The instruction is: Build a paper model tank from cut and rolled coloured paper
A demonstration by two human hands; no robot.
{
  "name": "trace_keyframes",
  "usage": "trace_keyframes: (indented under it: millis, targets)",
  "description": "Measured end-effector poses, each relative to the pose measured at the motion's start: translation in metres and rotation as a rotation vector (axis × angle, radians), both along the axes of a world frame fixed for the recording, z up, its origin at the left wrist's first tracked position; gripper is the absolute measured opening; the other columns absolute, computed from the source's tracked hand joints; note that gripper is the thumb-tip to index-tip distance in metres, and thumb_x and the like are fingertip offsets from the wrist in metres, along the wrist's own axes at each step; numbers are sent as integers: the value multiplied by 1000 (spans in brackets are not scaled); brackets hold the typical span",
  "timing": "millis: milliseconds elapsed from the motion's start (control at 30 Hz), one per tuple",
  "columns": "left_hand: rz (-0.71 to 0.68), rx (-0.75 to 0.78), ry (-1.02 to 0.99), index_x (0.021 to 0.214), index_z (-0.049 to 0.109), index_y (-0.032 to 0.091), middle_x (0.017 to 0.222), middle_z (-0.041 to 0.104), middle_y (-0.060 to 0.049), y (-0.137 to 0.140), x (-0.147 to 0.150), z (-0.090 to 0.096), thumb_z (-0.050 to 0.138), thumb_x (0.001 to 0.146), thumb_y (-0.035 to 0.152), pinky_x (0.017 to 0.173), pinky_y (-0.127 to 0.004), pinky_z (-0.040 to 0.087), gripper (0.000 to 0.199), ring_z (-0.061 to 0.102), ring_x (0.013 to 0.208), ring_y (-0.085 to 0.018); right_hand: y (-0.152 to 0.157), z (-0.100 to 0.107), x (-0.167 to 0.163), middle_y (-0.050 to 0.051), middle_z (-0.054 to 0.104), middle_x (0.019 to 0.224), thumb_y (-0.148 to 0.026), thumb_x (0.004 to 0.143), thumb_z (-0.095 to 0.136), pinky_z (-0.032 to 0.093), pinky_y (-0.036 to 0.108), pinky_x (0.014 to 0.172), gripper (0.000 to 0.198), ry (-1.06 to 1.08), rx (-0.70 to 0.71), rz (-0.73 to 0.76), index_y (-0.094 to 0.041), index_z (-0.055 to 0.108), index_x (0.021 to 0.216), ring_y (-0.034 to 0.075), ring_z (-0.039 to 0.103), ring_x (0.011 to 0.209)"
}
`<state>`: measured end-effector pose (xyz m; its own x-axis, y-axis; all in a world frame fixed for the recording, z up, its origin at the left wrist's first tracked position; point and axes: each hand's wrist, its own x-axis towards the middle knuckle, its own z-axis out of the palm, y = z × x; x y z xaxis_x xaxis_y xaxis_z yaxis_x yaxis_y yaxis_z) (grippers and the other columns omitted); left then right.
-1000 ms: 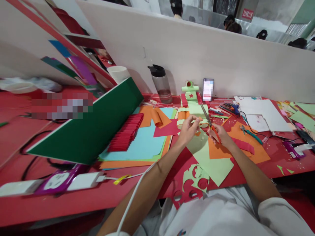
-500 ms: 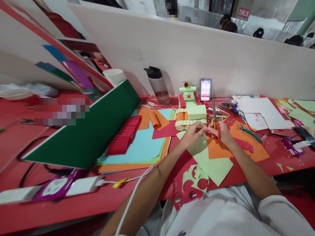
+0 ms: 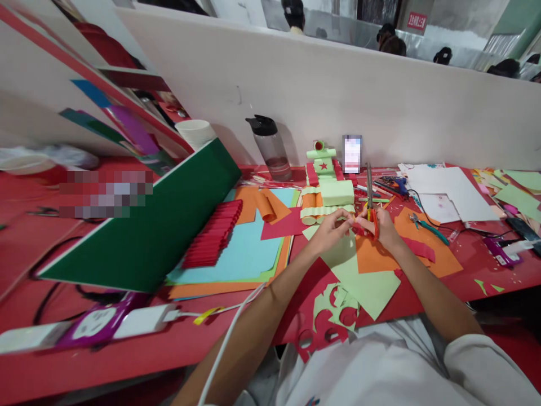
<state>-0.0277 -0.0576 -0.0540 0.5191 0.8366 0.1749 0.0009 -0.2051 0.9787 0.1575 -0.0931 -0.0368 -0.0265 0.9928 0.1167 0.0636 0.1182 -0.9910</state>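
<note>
My right hand [image 3: 385,226] is closed round a pair of scissors [image 3: 369,192] with orange and yellow handles, blades pointing up and away from me. Its fingertips meet those of my left hand [image 3: 332,230], which is closed in a pinch. A bit of red shows between the hands, but what the left fingers hold is too small to make out. Just beyond stands a light green and orange paper model [image 3: 337,193] with a red star. Beneath the hands lie orange paper [image 3: 372,258] and pale green paper [image 3: 376,293].
Cut-out green scraps [image 3: 323,307] lie near my lap. To the left are stacked coloured sheets [image 3: 249,248], red paper rolls [image 3: 213,234] and a slanted green board [image 3: 152,225]. A water bottle [image 3: 273,149] and a phone [image 3: 352,155] stand by the partition. Pliers [image 3: 433,230] rest at right.
The scissors have tilted very slightly in my right hand. Both hands stay together in the same place, and the objects around them have not moved.
</note>
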Motion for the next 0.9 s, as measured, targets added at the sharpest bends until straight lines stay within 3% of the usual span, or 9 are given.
trace_keyframes:
  millis: [267, 400, 533, 667, 900]
  targets:
    - [-2, 14, -15, 91, 58, 20, 72, 59, 3, 3, 1, -4, 63, 91, 48, 62, -25, 44, 29, 57, 63, -12, -1, 1, -2, -6, 59, 66, -47, 72, 85, 47, 26, 50, 42, 11, -17, -21, -22, 54, 83, 11, 54, 50]
    - [68, -17, -36, 88, 58, 20, 67, 58, 4, 3, 0, -2, 65, 89, 46, 60, -25, 43, 27, 55, 59, -12, -1, 2, 0, -8, 54, 60, -50, 74, 84, 42, 24, 47, 44, 16, -33, -18, -23, 53, 85, 11, 50, 46]
    - [189, -44, -116, 86, 56, 21, 62, 55, 5, 6, -2, 0, 66, 89, 47, 57, -24, 41, 28, 51, 55, -11, 1, 0, 4, -10, 47, 56, -58, 76, 82, 34, 22, 42, 48, -10, -115, 114, -24, 50, 86, 8, 41, 44]
    - [311, -17, -203, 82, 54, 21, 67, 56, 5, 7, -4, 5, 68, 87, 47, 57, -23, 43, 29, 55, 56, -10, 0, -4, 4, -10, 47, 58, -61, 75, 81, 35, 22, 45, 50, -44, -216, 261, -23, 51, 86, 8, 38, 47]
    - [384, -7, -270, 82, 52, 21, 69, 57, 5, 6, -4, 10, 67, 89, 45, 56, -22, 43, 29, 53, 53, -8, -1, -9, 4, -7, 51, 60, -61, 84, 72, 38, 23, 48, 42, -130, -240, 330, -22, 54, 87, 10, 42, 49]
